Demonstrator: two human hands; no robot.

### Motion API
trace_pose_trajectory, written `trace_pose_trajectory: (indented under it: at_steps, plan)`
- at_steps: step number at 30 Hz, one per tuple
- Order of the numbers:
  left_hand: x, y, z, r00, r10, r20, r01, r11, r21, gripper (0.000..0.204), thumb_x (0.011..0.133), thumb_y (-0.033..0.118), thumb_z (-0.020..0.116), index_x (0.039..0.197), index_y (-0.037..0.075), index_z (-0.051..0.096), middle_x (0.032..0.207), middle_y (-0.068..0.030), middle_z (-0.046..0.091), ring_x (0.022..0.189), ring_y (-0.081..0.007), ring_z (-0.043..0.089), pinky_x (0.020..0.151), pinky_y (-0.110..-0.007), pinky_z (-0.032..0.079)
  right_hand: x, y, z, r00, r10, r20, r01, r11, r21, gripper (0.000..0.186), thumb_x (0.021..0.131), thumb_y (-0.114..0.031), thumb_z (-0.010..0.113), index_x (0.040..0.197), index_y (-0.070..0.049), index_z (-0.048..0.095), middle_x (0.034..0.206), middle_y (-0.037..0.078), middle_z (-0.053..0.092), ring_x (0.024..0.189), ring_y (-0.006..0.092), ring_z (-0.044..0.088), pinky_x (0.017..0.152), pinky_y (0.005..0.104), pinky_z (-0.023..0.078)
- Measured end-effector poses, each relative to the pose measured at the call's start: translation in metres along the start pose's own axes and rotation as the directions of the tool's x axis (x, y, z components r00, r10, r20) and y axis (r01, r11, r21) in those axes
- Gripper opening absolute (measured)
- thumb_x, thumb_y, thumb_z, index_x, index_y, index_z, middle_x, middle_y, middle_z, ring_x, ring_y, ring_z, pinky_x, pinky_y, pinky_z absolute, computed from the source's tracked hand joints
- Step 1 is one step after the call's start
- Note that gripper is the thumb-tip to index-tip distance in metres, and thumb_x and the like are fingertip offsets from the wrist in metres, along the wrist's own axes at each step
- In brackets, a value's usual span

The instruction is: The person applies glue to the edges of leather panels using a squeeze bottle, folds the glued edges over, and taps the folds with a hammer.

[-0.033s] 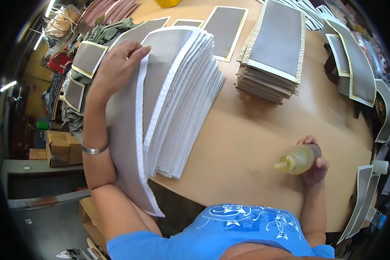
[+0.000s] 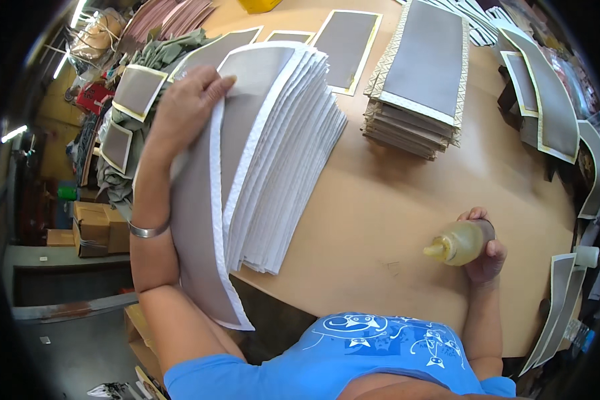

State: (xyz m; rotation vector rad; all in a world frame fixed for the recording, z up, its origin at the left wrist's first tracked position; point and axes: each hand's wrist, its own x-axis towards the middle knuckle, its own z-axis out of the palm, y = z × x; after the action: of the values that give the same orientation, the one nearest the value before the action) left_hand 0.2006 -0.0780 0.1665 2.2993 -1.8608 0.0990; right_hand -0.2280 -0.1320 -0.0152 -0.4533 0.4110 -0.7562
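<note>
One panel point(image 2: 197, 213) angles out left of the white-edged stack point(image 2: 283, 167).
Separating it seems the step in hand: the left hand point(image 2: 188, 110) grasps its upper edge; the right hand point(image 2: 487, 263), right of the stack, grips a bottle point(image 2: 463, 243). The next move likely calls for drawing the panel clear.

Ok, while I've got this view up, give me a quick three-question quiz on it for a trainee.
1. What is in the person's right hand?
2. True or false: the left hand lies flat on the bare table, holding nothing.
3. Where does the stack with patterned edges stand relative to the fanned, white-edged stack?
A) on top of it
B) to its right
C) to its left

Key:
1. A yellowish bottle with a nozzle.
2. False; it grips the edge of a grey panel.
3. B
</note>
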Motion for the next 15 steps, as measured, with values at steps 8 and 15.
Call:
trace_pose_trajectory:
  at_steps: [8, 15]
  plan:
    - [-0.019, -0.002, 0.001, 0.912, 0.115, -0.394, -0.137, 0.990, -0.028, 0.036, 0.092, 0.035, 0.044, 0.083, 0.002, 0.056, 0.066, -0.0150, 0.053, 0.059, -0.0281, 0.052, 0.058, -0.034, 0.040, 0.004, -0.004, -0.007, 0.998, -0.007, 0.055, 0.000, 0.993, 0.114, 0.057, 0.064, -0.020, 0.067, 0.113, -0.003, 0.042, 0.102, 0.014, 0.054, 0.093, 0.0263, 0.057, 0.067, 0.0381, 0.056]
    - [-0.046, 0.131, -0.021, 0.791, 0.543, -0.282, -0.603, 0.770, -0.209, 0.060, 0.087, 0.056, 0.040, 0.074, -0.001, 0.056, 0.060, -0.0071, 0.048, 0.051, -0.0153, 0.047, 0.049, -0.027, 0.036, -0.030, -0.047, -0.003, 0.978, -0.153, -0.143, 0.205, 0.840, 0.503, 0.039, 0.077, -0.019, 0.062, 0.107, 0.004, 0.051, 0.107, 0.024, 0.053, 0.094, 0.0411, 0.055, 0.074, 0.0376, 0.057]
